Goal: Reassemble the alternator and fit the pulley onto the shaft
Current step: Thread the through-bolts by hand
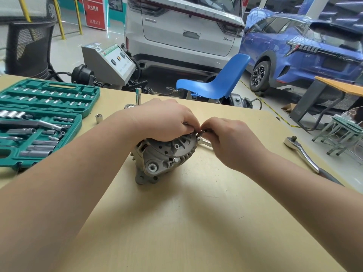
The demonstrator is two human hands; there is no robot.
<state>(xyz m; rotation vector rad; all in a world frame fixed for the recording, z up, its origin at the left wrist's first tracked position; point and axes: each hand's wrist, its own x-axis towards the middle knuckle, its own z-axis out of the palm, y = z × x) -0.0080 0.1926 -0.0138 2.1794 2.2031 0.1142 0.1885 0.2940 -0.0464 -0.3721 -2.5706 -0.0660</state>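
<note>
- The alternator (pixel 165 156) lies on its side on the bench (pixel 196 222), at the middle of the frame.
- The left hand (pixel 165 120) curls over the alternator's upper rim, gripping it.
- The right hand (pixel 229 138) pinches a small dark bolt (pixel 202 132) at the rim's right edge, fingertips meeting the left hand's.
- A green socket set (pixel 39 122) sits open at the left; no brand is legible on it.
- A ratchet (pixel 302 154) lies at the right, a loose socket (pixel 99 118) near the set.
- Upper middle, a white car (pixel 184 30) shows "X6"; the red sign (pixel 93 12) reads "119".
</note>
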